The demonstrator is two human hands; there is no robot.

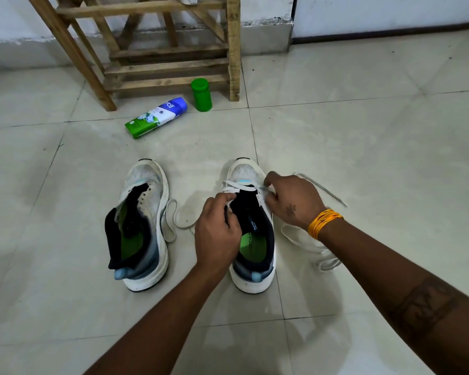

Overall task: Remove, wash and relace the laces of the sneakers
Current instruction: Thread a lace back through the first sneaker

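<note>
two bare forearms reach forward over a pale tiled floor [363, 136] toward the right sneaker [252, 234], which serves here as the reference object. the right sneaker stands upright on the floor, heel toward the viewer, toe pointing away, with a green insole visible inside the dark collar. the left hand [217, 231] sits over the near left side of this sneaker, fingers curled and pinching a white lace [238, 189] at the left eyelet row beside the dark tongue. the right hand [293, 201] sits over the right side of the sneaker, fingers curled around the same lace at the right eyelet row; a yellow thread band [324, 221] wraps its wrist. the lace crosses only the front eyelets near the toe, and one free end trails out on the floor to the right of the sneaker, beyond the right hand. a second loose lace [309, 247] lies bunched on the floor just right of the sneaker, partly under the right forearm. to the left of the reference sneaker, a short way apart, stands the left sneaker [141, 226], unlaced, with its tongue pulled up; a loop of lace lies on the floor between the two shoes. farther away, beyond the toes and to the left, a blue and green tube [156, 117] lies on its side. just right of it a green container [201, 94] stands upright, close to the leg of a wooden rack [171, 47] set against the wall.
</note>
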